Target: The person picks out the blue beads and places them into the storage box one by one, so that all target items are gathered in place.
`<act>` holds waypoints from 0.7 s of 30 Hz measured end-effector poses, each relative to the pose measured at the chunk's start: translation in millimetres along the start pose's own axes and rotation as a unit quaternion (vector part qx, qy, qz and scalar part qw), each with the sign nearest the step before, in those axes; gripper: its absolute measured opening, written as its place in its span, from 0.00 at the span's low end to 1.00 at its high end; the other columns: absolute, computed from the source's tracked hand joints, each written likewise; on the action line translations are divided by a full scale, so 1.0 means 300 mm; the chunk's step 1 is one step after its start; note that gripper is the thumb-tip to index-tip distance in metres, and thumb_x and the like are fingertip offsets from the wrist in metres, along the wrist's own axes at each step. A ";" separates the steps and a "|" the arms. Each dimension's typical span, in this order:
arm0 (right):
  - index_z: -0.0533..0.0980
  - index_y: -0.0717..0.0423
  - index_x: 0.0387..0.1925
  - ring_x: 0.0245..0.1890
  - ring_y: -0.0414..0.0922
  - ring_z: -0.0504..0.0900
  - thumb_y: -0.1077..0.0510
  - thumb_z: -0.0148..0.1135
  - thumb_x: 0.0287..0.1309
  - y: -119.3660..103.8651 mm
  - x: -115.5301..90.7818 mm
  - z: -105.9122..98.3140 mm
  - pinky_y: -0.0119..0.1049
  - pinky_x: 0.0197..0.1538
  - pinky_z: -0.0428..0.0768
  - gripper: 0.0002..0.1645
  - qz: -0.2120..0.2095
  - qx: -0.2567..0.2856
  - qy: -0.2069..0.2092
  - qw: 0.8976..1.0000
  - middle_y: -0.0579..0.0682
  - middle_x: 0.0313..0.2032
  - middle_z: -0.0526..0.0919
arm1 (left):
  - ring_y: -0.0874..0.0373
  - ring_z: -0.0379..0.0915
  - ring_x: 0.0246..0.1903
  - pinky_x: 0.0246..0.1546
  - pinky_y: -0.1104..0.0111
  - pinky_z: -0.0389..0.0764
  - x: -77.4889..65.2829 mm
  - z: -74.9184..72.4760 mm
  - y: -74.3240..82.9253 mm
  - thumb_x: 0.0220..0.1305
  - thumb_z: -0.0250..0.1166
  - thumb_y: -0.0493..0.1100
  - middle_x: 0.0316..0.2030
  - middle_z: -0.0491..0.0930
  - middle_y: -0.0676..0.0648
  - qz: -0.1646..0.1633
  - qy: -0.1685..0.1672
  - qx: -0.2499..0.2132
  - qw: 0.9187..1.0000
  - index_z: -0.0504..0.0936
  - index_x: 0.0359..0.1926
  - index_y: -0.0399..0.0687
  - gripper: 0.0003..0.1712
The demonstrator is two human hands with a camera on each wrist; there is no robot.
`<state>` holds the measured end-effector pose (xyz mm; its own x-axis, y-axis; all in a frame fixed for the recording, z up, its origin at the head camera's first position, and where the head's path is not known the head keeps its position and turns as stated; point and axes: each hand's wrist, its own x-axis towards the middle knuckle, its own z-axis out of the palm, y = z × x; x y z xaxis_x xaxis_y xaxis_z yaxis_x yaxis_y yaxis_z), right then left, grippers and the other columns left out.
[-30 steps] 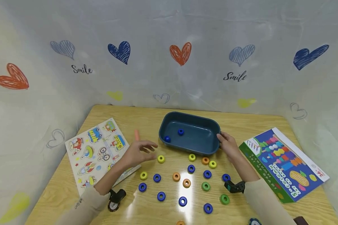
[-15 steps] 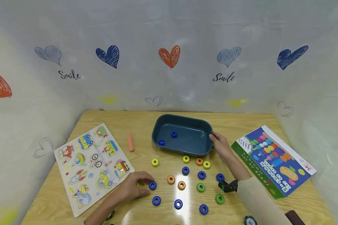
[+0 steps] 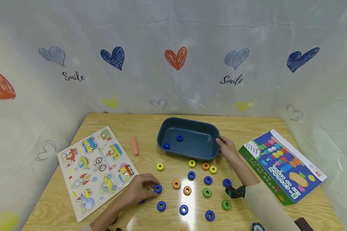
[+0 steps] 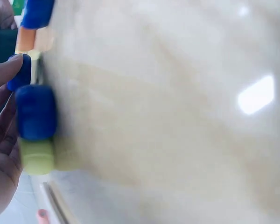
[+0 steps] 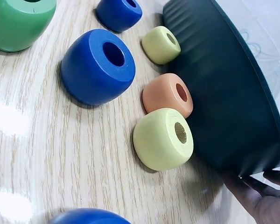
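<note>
A blue wooden bead sits between the thumb and fingers of my left hand, low over the table. In the left wrist view the thumb lies on that bead, and another blue bead and a yellow bead are close by. My right hand grips the right end of a dark teal tray, thumb at the rim and fingers lower down. Inside the tray lie two blue beads. Part of a further blue bead shows beneath the left hand.
Loose blue, orange, green and yellow beads are spread before the tray. A picture puzzle board lies at left, beside an orange stick. A bead-set box stands at right. A fabric wall rises behind.
My left hand has come down and toward me from beside the tray, and its fingers have closed on a blue bead. The right hand keeps its grip on the tray. The head view has shifted.
</note>
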<state>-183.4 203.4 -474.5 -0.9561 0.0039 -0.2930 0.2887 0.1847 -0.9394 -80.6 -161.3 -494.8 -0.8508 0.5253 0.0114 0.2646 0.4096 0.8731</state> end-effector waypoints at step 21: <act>0.50 0.67 0.68 0.61 0.57 0.63 0.53 0.41 0.71 0.003 0.003 -0.001 0.47 0.57 0.69 0.32 -0.002 0.007 -0.002 1.000 0.65 0.63 0.59 | 0.56 0.76 0.36 0.35 0.69 0.79 0.450 -0.169 0.169 0.48 0.73 0.38 0.37 0.79 0.49 0.016 0.090 0.018 0.996 0.83 0.43 0.44 0.18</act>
<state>-183.9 203.9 -475.4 -0.9569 -0.0008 -0.2905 0.2860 0.1714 -0.9428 -205.1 -107.3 -424.3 -0.9088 0.3967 0.1291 0.3061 0.4239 0.8524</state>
